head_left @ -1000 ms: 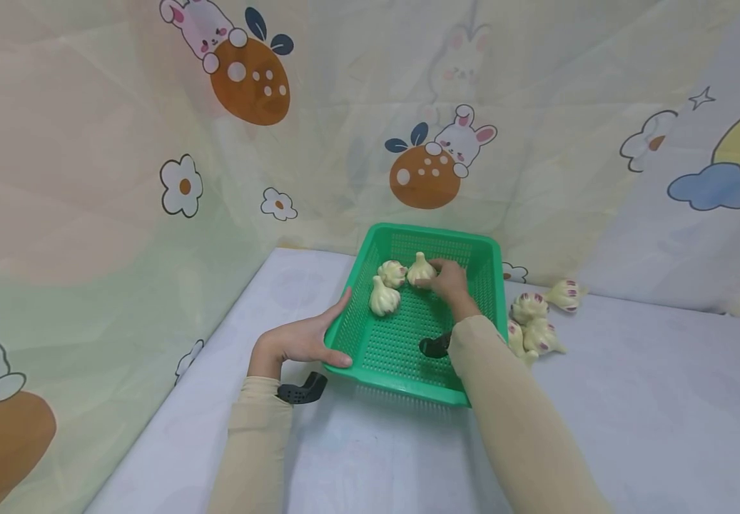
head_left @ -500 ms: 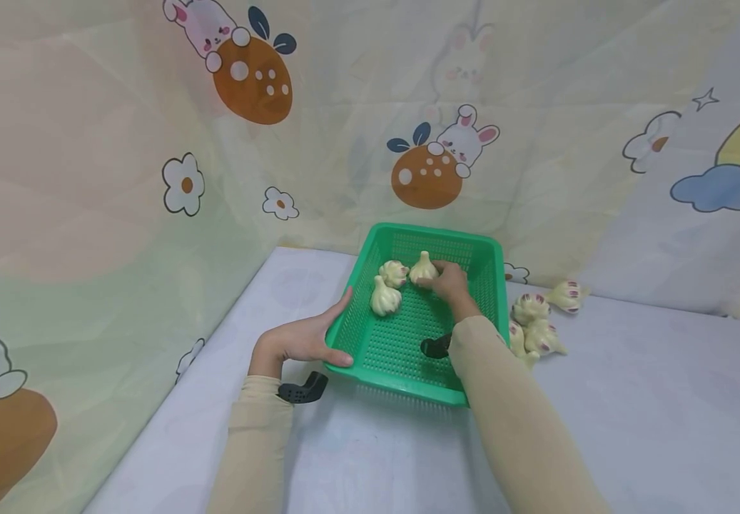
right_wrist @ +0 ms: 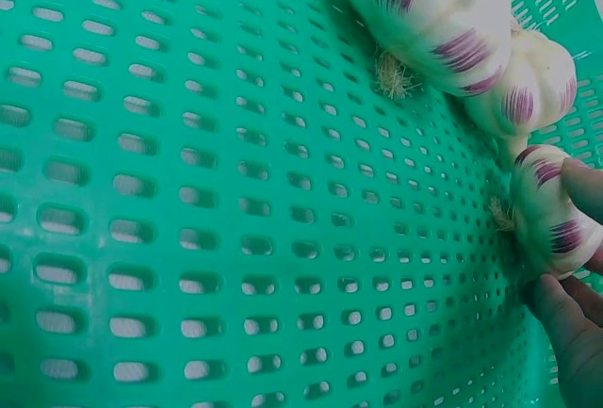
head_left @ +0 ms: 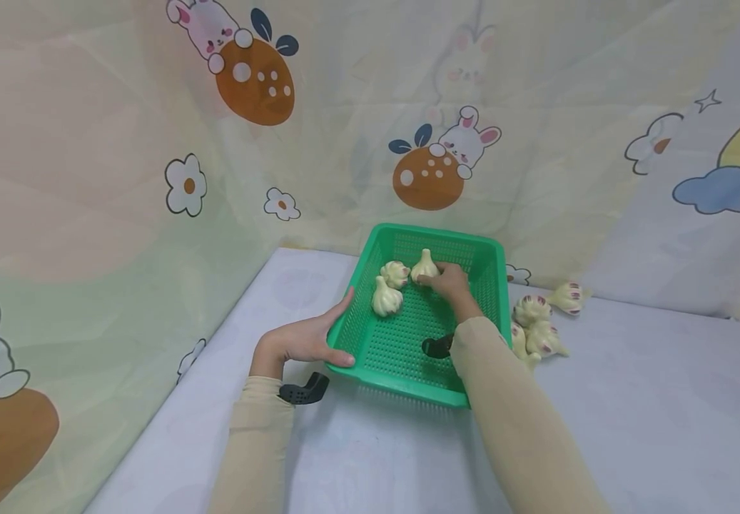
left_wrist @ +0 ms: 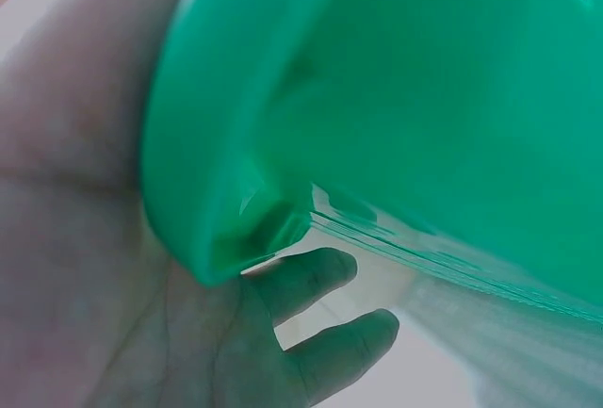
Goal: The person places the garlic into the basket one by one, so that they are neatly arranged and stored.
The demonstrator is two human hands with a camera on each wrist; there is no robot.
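A green perforated plastic basket [head_left: 408, 387] sits on the white-covered table. My left hand [head_left: 305, 341] grips its left side near the front corner, the thumb by the near rim; in the left wrist view its fingertips [left_wrist: 372, 333] reach below the rim. Inside the basket, my right hand [head_left: 449, 285] pinches a garlic bulb [head_left: 424, 268] standing with its stem up. Two more garlic bulbs lie to its left, one garlic bulb [head_left: 395, 274] behind the other garlic bulb [head_left: 386, 298]. The right wrist view shows the pinched garlic bulb [right_wrist: 546, 210] low, against the basket floor [right_wrist: 188, 238].
Several garlic bulbs [head_left: 544, 337] lie on the table just right of the basket, the nearest partly hidden by the basket and right sleeve. A cloth backdrop [head_left: 344, 86] with rabbit prints hangs behind and to the left of the table [head_left: 652, 400].
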